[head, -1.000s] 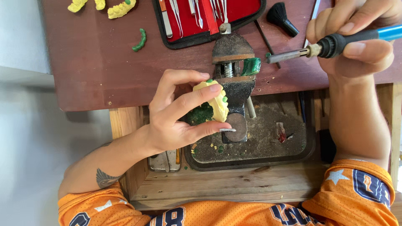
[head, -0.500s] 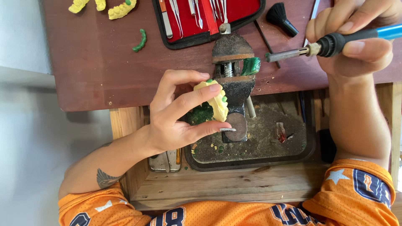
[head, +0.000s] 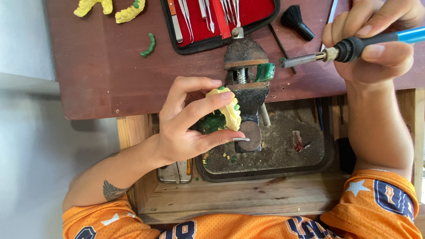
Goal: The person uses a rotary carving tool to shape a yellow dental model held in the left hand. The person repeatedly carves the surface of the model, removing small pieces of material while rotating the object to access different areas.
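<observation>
Left grip: the left hand (head: pixel 186 128) pinches a yellow dental cast (head: pixel 229 111) between thumb below and fingers on top, so its toothed edge faces up toward the eyes.
Cast position: held in the air just in front of the bench vise (head: pixel 246 84), over the near edge of the dark tray (head: pixel 270 170); green wax shows on its underside, and crumbs that fall from it would land in the tray.
Right grip: the right hand (head: pixel 376 42) is closed around the black collar of a heated wax tool (head: pixel 349 48), pen fashion, the blue handle running out past the knuckles; this hold looks suited to fine control of the tip.
Tool tip: the metal tip points left and sits just beside a green wax block (head: pixel 264 71) clamped in the vise, likely fixed there so one hand can pick up wax; contact cannot be told.
Tray: holds grit, yellow and green chips and a small reddish piece.
Tabletop: the red-brown table (head: pixel 88 75) carries an open red instrument case (head: pixel 217 20), a black brush (head: pixel 295 21), two more yellow casts (head: pixel 110 8) and a curled green wax strip (head: pixel 148 45), all within arm's reach but apart from the work.
</observation>
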